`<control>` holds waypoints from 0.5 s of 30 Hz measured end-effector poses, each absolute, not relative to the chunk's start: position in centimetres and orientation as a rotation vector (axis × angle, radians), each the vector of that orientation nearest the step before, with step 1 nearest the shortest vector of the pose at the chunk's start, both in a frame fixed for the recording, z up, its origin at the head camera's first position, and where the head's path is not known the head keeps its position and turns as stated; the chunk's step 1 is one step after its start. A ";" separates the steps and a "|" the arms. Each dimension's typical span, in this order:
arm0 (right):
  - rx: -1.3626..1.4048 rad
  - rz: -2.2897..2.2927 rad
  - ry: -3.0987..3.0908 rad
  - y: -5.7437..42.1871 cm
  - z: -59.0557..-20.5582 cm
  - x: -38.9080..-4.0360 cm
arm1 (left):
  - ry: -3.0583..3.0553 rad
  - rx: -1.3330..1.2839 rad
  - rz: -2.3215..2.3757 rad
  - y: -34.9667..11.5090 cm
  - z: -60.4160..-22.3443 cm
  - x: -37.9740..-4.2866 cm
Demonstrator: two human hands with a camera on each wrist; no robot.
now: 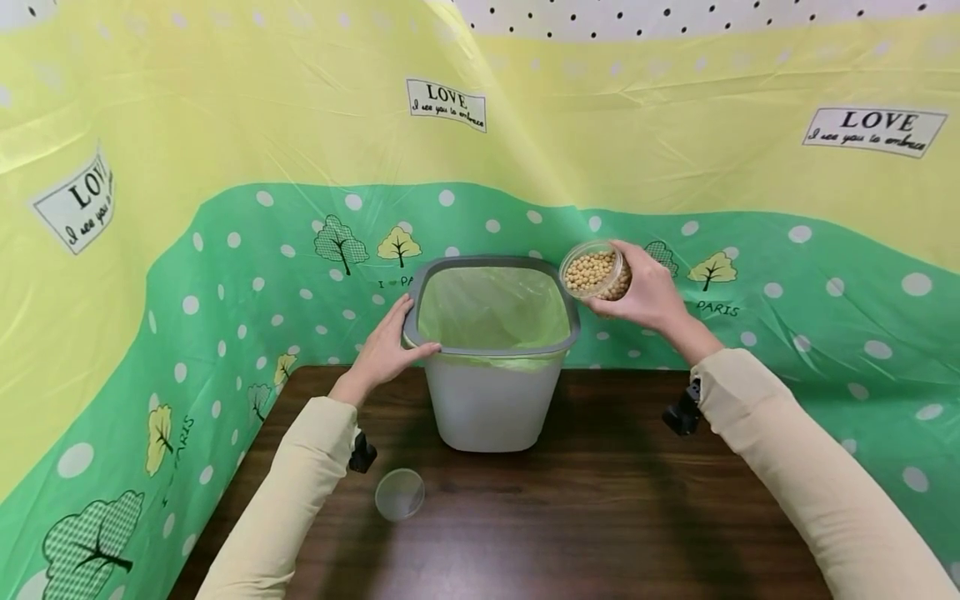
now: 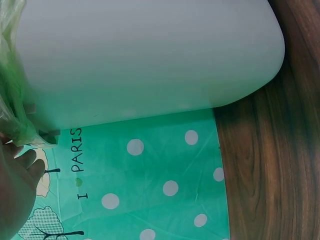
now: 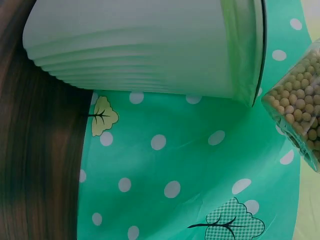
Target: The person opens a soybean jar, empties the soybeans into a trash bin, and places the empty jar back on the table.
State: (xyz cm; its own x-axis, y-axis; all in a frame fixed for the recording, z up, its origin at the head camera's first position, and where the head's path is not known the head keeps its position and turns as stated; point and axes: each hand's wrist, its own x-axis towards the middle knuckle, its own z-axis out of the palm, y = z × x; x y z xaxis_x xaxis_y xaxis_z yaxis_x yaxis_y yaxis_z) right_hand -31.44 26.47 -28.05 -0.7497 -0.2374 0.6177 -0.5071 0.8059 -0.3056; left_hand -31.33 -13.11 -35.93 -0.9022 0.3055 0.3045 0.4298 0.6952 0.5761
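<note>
A pale trash bin [image 1: 491,404] with a grey rim [image 1: 495,350] and a light green bag [image 1: 491,308] lining it stands upright on the table. My left hand [image 1: 384,346] rests on the rim's near left corner, fingers straight along the left side and thumb across the front. Beside the bin's right rim, my right hand [image 1: 648,287] grips a clear jar [image 1: 626,258]. This jar tilts, its mouth facing the bin, with round tan beans [image 1: 588,273] inside. A round clear lid [image 1: 400,494] lies on the table near my left sleeve.
The dark wooden table [image 1: 600,508] ends at a green and yellow printed curtain [image 1: 300,217] close behind the bin. On the left the curtain also hangs along the table's side. Each wrist carries a small black camera.
</note>
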 end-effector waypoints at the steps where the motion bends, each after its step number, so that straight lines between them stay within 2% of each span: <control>1: 0.570 0.607 -2.412 26.4 -28.1 -31.5 | -2.720 -0.598 -0.996 -13.1 -35.9 -31.3; 15: 0.897 0.344 -2.284 25.7 -28.0 -32.9 | -2.717 -0.592 -1.000 -13.1 -36.0 -31.4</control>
